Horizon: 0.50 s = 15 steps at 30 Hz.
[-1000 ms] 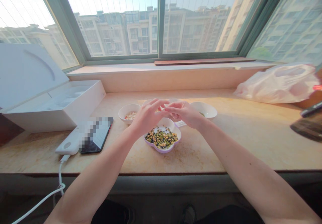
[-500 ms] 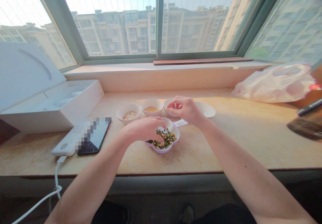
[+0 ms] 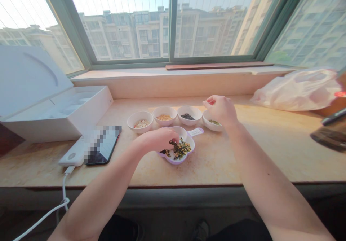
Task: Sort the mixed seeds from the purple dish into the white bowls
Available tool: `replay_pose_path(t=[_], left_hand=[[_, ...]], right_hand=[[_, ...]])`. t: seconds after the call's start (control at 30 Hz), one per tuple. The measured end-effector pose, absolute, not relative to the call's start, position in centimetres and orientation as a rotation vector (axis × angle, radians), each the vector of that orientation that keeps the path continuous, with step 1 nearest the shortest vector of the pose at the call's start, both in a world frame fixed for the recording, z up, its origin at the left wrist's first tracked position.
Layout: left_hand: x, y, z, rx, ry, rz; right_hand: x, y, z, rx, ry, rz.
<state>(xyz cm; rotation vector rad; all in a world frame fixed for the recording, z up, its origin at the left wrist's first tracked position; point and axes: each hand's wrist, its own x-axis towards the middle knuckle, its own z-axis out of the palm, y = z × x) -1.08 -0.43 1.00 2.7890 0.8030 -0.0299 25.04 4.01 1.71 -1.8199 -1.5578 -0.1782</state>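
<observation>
In the head view, the left hand [image 3: 161, 139] is down in the purple-edged dish [image 3: 176, 161], its fingers curled and apparently clamped on some of the mixed beans [image 3: 183, 148]; dark ones show at the fingertips. The dish sits on the desk [image 3: 216, 161] nearest the person, probably so that a hand can reach in from above. The right hand [image 3: 221, 108] hangs over the bowl of green beans [image 3: 214, 125], fingers bent inward; whether its grip is together, or has anything in it, I cannot tell.

Behind the dish, the bowl of pale flakes [image 3: 140, 122], the bowl of yellow beans [image 3: 164, 116], the bowl of black beans [image 3: 187, 116] and the green one form a shallow arc, a layout that seems to keep each kind separate and within reach.

The left hand hides part of the dish, and the right covers part of the green bowl. A pale tab [image 3: 196, 132] juts from the dish's far right. Left of the left forearm lie a phone [image 3: 104, 149], a white power bank [image 3: 72, 158] with its cable [image 3: 64, 188], and an open white box [image 3: 89, 113]. A plastic bag [image 3: 297, 93] rests well to the right.
</observation>
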Motion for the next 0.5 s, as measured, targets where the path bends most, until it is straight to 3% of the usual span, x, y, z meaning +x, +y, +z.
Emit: replay_pose_path(t=[0.23, 0.5], left_hand=[[-1.1, -0.1, 0.3, 2.676, 0.833, 0.105], [-1.1, 0.0, 0.4, 2.643, 0.873, 0.164]], right_hand=[[26.9, 4.3, 1.7, -2.14, -1.553, -0.12], [27.9, 4.8, 1.2, -2.199, -1.607, -0.071]])
